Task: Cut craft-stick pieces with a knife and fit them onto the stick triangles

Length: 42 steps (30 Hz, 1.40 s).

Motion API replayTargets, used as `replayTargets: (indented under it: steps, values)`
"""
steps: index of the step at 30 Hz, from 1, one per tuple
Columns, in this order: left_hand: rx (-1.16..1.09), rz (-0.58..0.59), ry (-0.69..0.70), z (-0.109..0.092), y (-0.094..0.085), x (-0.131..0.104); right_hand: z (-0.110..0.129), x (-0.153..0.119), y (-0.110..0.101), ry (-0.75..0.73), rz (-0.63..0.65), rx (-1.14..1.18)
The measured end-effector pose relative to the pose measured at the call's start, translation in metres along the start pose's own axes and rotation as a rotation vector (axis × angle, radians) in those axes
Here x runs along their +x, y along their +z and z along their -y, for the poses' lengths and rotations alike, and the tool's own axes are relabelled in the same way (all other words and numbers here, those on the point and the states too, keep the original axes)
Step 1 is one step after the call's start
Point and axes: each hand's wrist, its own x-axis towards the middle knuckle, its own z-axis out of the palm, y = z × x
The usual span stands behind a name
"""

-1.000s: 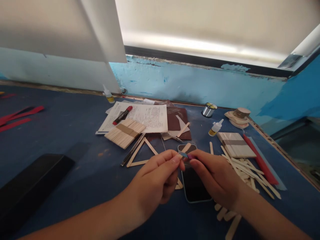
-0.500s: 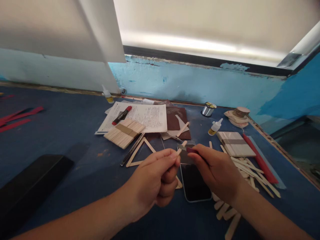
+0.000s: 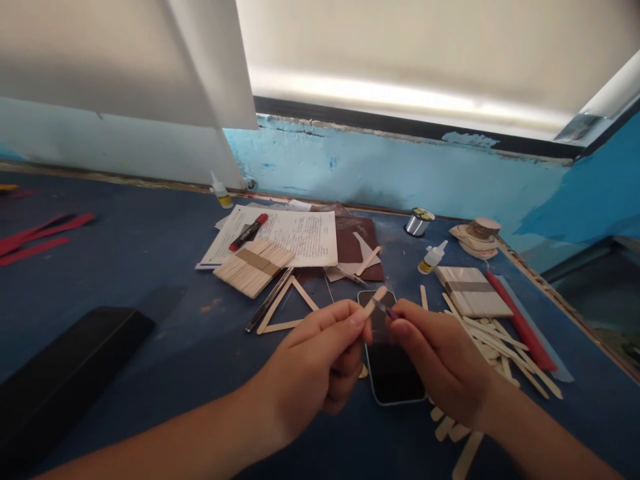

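My left hand (image 3: pixel 325 357) pinches a popsicle stick (image 3: pixel 375 301), whose rounded end points up and to the right. A small knife (image 3: pixel 389 311) with a thin metal blade and a dark purplish handle is in my right hand (image 3: pixel 440 360), closed round it. The blade meets the stick near its free end; whether it cuts in is too small to tell. Under both hands lies a smartphone (image 3: pixel 397 377), partly covered. Behind my left hand a triangle of popsicle sticks (image 3: pixel 277 327) rests on the blue table, its right corner hidden.
Banded popsicle sticks (image 3: pixel 253 283) lie by printed papers (image 3: pixel 313 240), a marker (image 3: pixel 249 232) and a pen (image 3: pixel 270 300). At right are another bundle (image 3: pixel 475 303), loose sticks (image 3: pixel 495 340), a glue bottle (image 3: pixel 431 259) and a wire spool (image 3: pixel 419 222). A black object (image 3: pixel 75 360) sits left.
More of the popsicle stick's end now shows above my left fingers, tilted further right. My right hand has shifted slightly right and down with the knife. The view has moved a little.
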Motion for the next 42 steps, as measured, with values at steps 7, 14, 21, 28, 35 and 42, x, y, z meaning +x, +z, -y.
replayTargets:
  steps: [7,14,21,28,35,42]
  values:
    - [0.032,0.022,0.026,0.007,0.002,-0.004,0.002,0.001,-0.001,-0.006,0.068,-0.001]
    - [0.027,0.009,-0.004,0.008,-0.001,0.0,-0.001,0.004,0.0,0.011,0.059,-0.065]
    - [-0.037,0.038,-0.043,0.002,0.001,-0.002,-0.006,0.005,0.003,-0.088,-0.074,-0.253]
    - [-0.109,0.014,-0.098,-0.001,0.0,0.002,-0.01,0.008,0.006,-0.14,-0.195,-0.464]
    - [-0.197,-0.036,-0.15,-0.006,-0.001,0.004,-0.017,0.013,0.005,-0.127,-0.205,-0.635]
    - [-0.288,-0.012,-0.173,-0.002,-0.007,0.009,-0.021,0.015,0.002,-0.159,-0.215,-0.737]
